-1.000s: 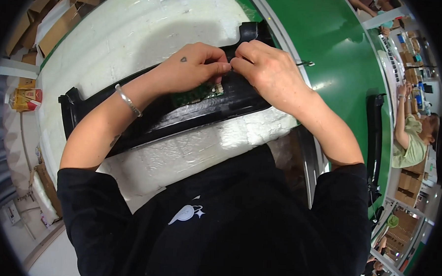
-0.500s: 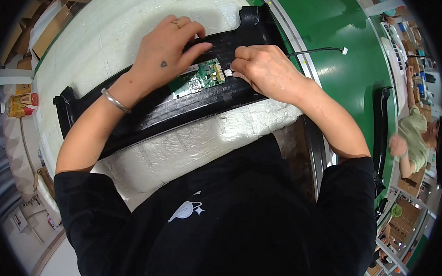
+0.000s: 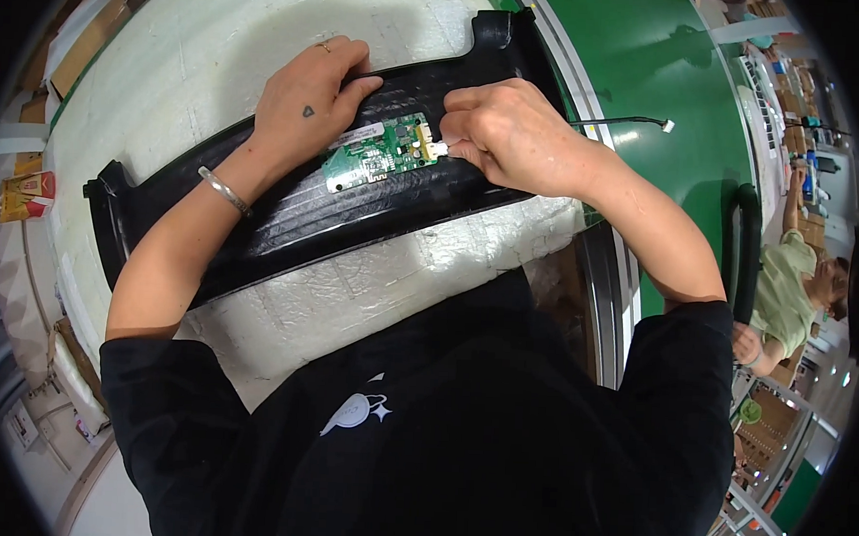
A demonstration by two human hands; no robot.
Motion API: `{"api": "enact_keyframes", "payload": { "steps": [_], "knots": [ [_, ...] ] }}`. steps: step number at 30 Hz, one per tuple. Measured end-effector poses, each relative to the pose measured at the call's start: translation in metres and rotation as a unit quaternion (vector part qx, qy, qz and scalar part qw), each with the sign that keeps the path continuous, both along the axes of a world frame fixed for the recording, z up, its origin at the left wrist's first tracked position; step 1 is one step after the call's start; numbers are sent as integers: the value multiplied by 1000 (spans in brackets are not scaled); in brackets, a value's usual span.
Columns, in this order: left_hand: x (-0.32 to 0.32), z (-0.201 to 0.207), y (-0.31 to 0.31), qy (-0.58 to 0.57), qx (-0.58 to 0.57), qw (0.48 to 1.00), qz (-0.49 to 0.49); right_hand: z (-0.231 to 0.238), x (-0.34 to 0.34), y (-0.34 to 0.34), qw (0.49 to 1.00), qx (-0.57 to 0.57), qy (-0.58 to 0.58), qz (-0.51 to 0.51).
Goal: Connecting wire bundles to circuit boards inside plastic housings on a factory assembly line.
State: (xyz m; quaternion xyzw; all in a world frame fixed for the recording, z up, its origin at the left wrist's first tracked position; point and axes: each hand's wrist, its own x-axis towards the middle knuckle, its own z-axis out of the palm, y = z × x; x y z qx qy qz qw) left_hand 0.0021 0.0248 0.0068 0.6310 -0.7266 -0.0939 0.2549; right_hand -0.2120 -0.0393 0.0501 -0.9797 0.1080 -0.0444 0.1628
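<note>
A long black plastic panel (image 3: 287,233) lies slantwise before me, with a green circuit board (image 3: 372,162) on its middle. My right hand (image 3: 512,137) pinches a white cable connector (image 3: 440,150) against the board's right end, where other sockets sit. From under that hand a black cable (image 3: 618,120) leads off to the right, ending in a loose white plug (image 3: 668,126). At the panel's far edge, left of the board's top, my left hand (image 3: 307,100) is curled round the rim, its thumb on the near side; the fingertips are partly hidden.
Beneath the panel is a pale, film-wrapped foam pad (image 3: 352,289). Along its right runs a metal rail (image 3: 609,276), then a green work surface (image 3: 650,57) with a black elongated part (image 3: 742,243). A person in light green (image 3: 786,284) is beyond it, a hand near that part.
My left hand has come down onto the panel's far rim. The right hand has brought the connector up against the board's end. Panel and board have shifted slightly left; the other person's hand has lowered.
</note>
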Motion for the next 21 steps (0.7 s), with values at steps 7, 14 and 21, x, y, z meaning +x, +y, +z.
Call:
{"api": "enact_keyframes", "payload": {
  "steps": [7,14,21],
  "knots": [
    [2,-5,-6,22,-17,1000,-4,4,6,-11,999,47,-11,21],
    [3,3,-11,8,-86,996,-25,13,10,-13,996,81,28,-16],
    [1,2,-5,-5,-79,996,-28,17,2,38,984,7,-173,53]
  ]
}}
